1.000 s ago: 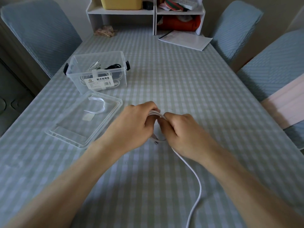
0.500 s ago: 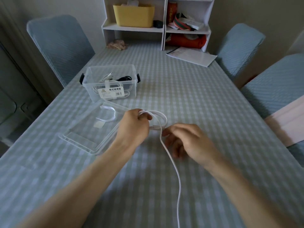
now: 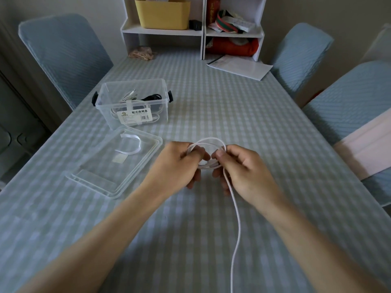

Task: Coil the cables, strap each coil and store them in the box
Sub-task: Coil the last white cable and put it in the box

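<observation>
Both hands are over the middle of the checked surface [image 3: 243, 115], working a white cable [image 3: 236, 212]. Left hand [image 3: 179, 163] has thumb and fingers curled round the left side of a small coil loop, pinching the strands. Right hand [image 3: 243, 166] pinches the right side of the same loop between thumb and forefinger, other fingers curled under. The loop is held just above the surface between the two hands; the loose tail runs from under the right hand down toward the near edge and out of view. Clear plastic storage box [image 3: 135, 102] sits upright, open, well beyond the left hand, with black latches on both ends and a printed label on the front wall; strapped white cable coils and a black cable lie inside. Its clear lid [image 3: 101, 176] lies flat on the surface just in front of the box, left of the left hand. A white strap [image 3: 132, 144], curved into an arc, rests on the lid, with a small pale square piece beside it. White desk shelf [image 3: 190, 32] stands at the far end with a yellow bin [image 3: 163, 13]; white paper [image 3: 241, 67] lies near it. Blue-covered chairs [image 3: 63, 51] surround the surface.
</observation>
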Demonstrator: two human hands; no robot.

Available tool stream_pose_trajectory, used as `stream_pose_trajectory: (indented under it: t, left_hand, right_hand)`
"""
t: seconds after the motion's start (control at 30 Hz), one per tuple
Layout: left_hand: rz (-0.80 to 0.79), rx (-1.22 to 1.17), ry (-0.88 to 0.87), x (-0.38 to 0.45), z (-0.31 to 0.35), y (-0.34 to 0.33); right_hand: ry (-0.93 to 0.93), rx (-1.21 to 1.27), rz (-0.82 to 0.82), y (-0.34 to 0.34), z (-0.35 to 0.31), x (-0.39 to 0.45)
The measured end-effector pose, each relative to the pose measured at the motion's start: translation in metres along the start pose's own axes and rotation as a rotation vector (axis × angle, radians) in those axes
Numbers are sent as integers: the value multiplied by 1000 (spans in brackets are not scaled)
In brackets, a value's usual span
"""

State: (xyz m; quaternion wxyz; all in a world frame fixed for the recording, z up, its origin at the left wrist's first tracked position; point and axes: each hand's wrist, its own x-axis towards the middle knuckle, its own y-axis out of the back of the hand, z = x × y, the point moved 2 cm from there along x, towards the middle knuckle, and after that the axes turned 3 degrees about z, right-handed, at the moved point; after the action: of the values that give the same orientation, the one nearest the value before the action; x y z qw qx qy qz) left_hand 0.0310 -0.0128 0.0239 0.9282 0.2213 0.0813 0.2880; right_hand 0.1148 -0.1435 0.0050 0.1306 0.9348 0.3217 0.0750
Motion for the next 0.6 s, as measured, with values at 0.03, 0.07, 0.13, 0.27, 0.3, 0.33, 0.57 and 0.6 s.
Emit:
stream_pose_trajectory:
  t: [0.03, 0.07, 0.13, 0.27, 0.3, 0.33, 0.57, 0.6]
  left_hand:
    - [-7, 97, -48, -1, 0, -1]
    - [2, 220, -112, -1, -1, 0]
    - [53, 505, -254, 0, -4, 3]
    - [33, 743, -425, 0, -5, 7]
    - [8, 773, -430, 0, -6, 5]
    - [-8, 795, -420, 0, -6, 3]
    - [98, 572, -282, 4, -13, -4]
    - [137, 538, -274, 3, -12, -5]
  right_hand:
    - [38, -53, 31, 3, 2, 0]
    - [101, -130, 54, 4, 2, 0]
    - [218, -284, 48, 5, 2, 0]
    - [265, -379, -88, 5, 4, 2]
    - [275, -403, -111, 5, 4, 2]
    - [281, -421, -124, 5, 3, 1]
    - [-45, -369, 0, 0, -2, -4]
    - [-129, -285, 8, -1, -3, -5]
